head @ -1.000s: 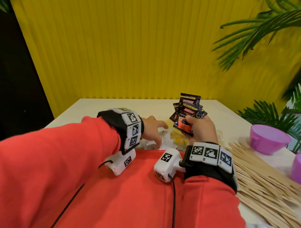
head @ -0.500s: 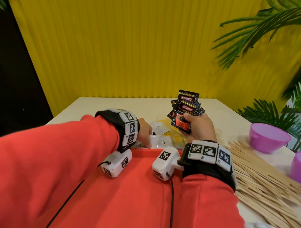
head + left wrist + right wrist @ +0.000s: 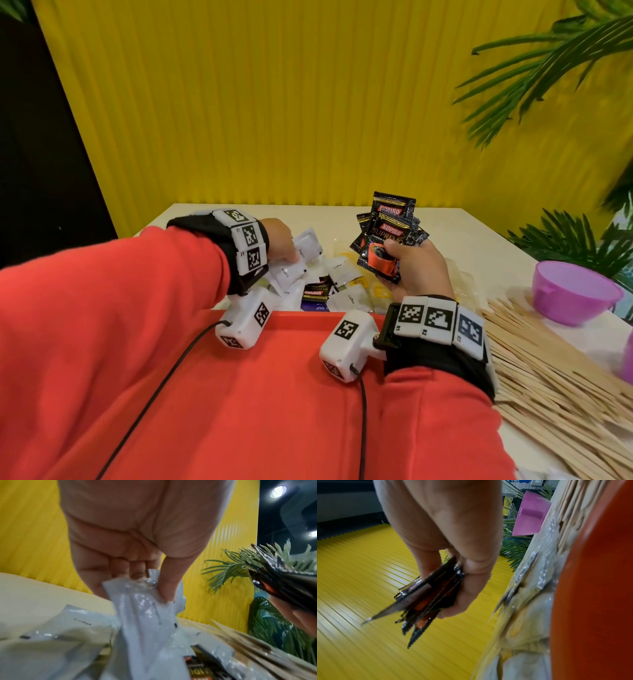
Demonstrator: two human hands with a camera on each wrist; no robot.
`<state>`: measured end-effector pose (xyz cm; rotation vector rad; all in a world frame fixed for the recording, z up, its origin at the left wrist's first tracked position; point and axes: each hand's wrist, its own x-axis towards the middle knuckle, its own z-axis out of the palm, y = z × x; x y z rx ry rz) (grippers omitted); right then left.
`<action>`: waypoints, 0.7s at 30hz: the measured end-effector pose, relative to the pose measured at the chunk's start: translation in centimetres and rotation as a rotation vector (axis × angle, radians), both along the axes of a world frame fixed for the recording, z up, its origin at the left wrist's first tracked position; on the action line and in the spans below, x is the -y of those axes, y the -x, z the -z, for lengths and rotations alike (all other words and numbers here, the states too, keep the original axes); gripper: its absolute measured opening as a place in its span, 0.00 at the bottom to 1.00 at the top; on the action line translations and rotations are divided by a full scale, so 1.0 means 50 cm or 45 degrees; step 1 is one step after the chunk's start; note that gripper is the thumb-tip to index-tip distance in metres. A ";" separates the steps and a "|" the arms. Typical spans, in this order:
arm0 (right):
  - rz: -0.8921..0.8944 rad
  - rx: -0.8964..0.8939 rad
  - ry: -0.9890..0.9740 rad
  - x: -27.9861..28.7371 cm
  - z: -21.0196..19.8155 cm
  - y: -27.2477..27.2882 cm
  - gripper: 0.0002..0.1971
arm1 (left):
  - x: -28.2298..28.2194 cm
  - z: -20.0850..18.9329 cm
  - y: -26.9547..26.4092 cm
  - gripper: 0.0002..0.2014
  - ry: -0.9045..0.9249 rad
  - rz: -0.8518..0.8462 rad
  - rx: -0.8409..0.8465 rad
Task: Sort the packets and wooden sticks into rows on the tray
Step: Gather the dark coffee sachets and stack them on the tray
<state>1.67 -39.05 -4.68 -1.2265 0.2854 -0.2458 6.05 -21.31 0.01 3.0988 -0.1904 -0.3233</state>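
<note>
My right hand [image 3: 412, 265] [image 3: 453, 585] grips a fanned stack of black coffee packets [image 3: 388, 233] [image 3: 426, 600], held upright above the pile. My left hand [image 3: 284, 245] [image 3: 145, 577] pinches a white packet [image 3: 306, 248] [image 3: 147, 609] between thumb and fingers, lifted at the pile's left side. The pile of white and yellow packets [image 3: 342, 279] lies on the table just beyond the red tray [image 3: 294, 346]. One black packet [image 3: 317, 291] lies in the pile. Wooden sticks [image 3: 555, 373] are heaped to the right of the tray.
A purple bowl [image 3: 575, 291] stands at the right behind the sticks, and a second purple container [image 3: 627, 353] shows at the frame edge. Green plants [image 3: 575, 243] border the table's right side. A yellow ribbed wall [image 3: 274, 102] stands behind.
My left hand has drawn back to the left out of the pile, now holding a white packet. My right hand keeps the black packets raised in about the same place.
</note>
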 end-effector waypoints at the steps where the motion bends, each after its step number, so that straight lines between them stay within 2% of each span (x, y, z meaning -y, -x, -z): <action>1: -0.003 0.002 0.001 0.000 0.000 0.000 0.10 | -0.003 -0.004 -0.002 0.08 -0.046 0.003 -0.004; 4: -0.018 0.008 -0.002 0.000 0.000 0.000 0.10 | -0.014 -0.006 -0.009 0.10 -0.217 0.005 0.011; 7: -0.016 -0.002 -0.004 -0.001 -0.001 0.000 0.10 | -0.025 0.000 -0.007 0.15 -0.351 -0.027 -0.039; 10: -0.015 -0.002 -0.014 0.000 -0.001 0.000 0.11 | -0.021 0.009 0.005 0.23 -0.318 -0.040 -0.062; 14: -0.016 -0.009 0.002 0.002 -0.001 0.000 0.11 | -0.002 0.016 0.015 0.30 -0.019 -0.070 0.027; 18: -0.006 -0.016 -0.002 0.002 -0.001 0.000 0.11 | 0.033 0.031 0.024 0.16 0.135 0.112 0.016; 21: 0.000 -0.017 0.001 0.002 0.000 -0.002 0.11 | 0.062 0.043 0.035 0.11 -0.005 0.263 -0.061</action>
